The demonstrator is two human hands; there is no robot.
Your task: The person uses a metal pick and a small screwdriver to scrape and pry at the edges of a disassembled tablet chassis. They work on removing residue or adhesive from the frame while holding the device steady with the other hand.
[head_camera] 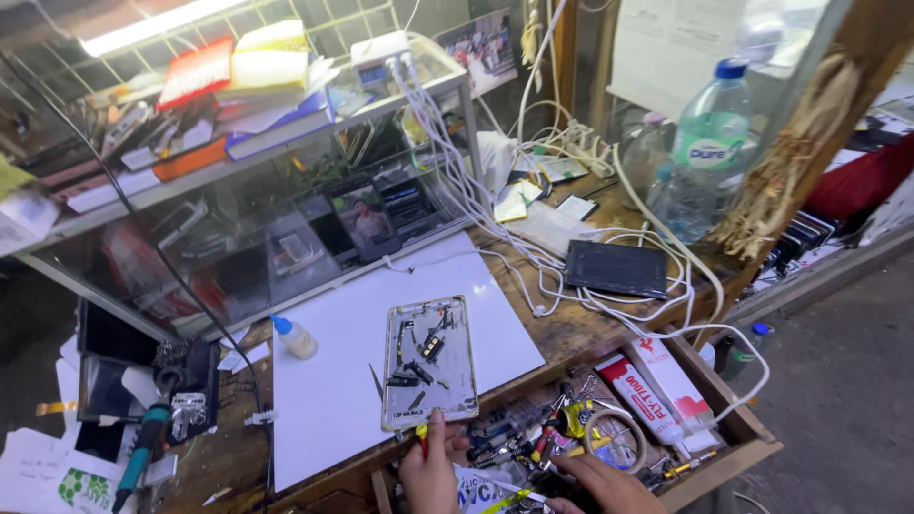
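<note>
Opened tablet back shell (430, 362) lies centre frame on the white mat (333, 381). Left hand (428, 471), bottom centre, pinches a small red-and-yellow tool (422, 434) at the shell's lower edge. Right hand (600, 485), fingers curled, rummages in the open parts drawer (733, 433), lower right; can't tell if it holds anything. Looks like tool-picking; needs a fine grip.
</note>
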